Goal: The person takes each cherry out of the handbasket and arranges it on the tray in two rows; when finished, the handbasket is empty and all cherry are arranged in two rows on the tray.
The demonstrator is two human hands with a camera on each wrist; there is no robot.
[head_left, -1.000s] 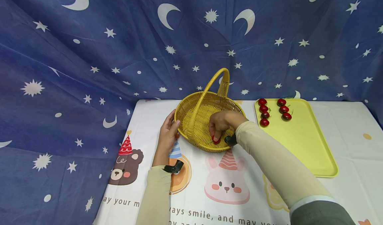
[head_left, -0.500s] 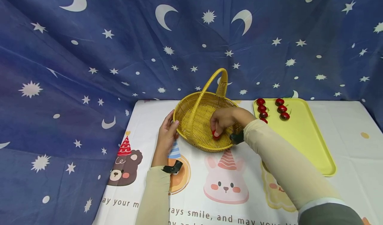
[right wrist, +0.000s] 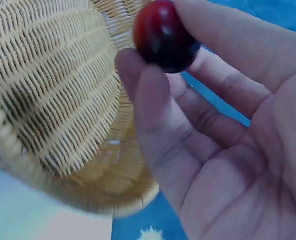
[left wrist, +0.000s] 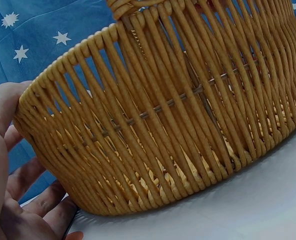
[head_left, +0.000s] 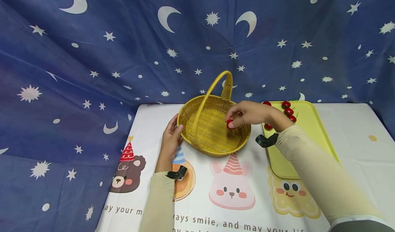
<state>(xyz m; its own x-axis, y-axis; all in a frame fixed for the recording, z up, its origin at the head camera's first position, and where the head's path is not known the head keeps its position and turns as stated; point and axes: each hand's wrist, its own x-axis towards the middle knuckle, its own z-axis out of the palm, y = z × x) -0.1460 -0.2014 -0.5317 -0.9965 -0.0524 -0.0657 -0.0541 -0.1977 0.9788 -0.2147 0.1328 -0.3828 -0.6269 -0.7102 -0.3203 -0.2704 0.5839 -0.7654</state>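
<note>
A yellow wicker basket [head_left: 213, 152] with a tall arched handle stands on the table. My left hand [head_left: 169, 141] grips its left side, the thumb at the rim and the other fingers around the outer wall, as the left wrist view also shows. Above the basket's right side, my right hand [head_left: 253, 113] pinches a dark red, glossy cherry [head_left: 229, 123] between thumb and fingertips. In the right wrist view that cherry [right wrist: 165, 37] is held clear of the woven wall, with no stem visible on it.
Right of the basket lies a yellow tray [head_left: 311, 125] with several cherries [head_left: 288, 111] at its far end, some hidden behind my right hand. A white printed cloth [head_left: 197, 191] covers the table. A blue starry curtain [head_left: 185, 26] hangs behind.
My right hand has risen from the basket's floor and moved right toward its rim, with the cherry still between the fingers. The left hand keeps its grip on the basket.
</note>
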